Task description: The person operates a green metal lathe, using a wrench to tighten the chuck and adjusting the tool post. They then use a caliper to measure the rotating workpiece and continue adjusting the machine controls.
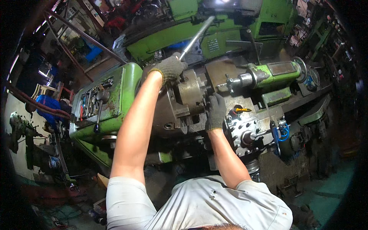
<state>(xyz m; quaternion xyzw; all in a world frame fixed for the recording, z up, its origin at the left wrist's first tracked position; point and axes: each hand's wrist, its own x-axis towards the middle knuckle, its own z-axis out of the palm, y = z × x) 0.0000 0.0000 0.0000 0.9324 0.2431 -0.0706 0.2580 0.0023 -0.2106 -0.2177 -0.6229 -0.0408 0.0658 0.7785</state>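
Note:
I stand at a green metal lathe point(119, 96). My left hand point(168, 68), in a grey knit glove, is shut on the lower end of a long silver bar point(197, 35) that rises up and to the right from the top of the steel chuck point(189, 92). My right hand point(217, 111), also gloved, rests against the right face of the chuck, its fingers curled at the jaws. What the fingers touch there is hidden. Both forearms are bare and come up from the lower edge.
The tailstock point(272, 73) points at the chuck from the right. A tool post with bolts point(245, 130) sits just right of my right hand. Levers stand on the headstock point(99, 109) at the left. A second green machine point(214, 27) stands behind. Cluttered workshop floor lies around.

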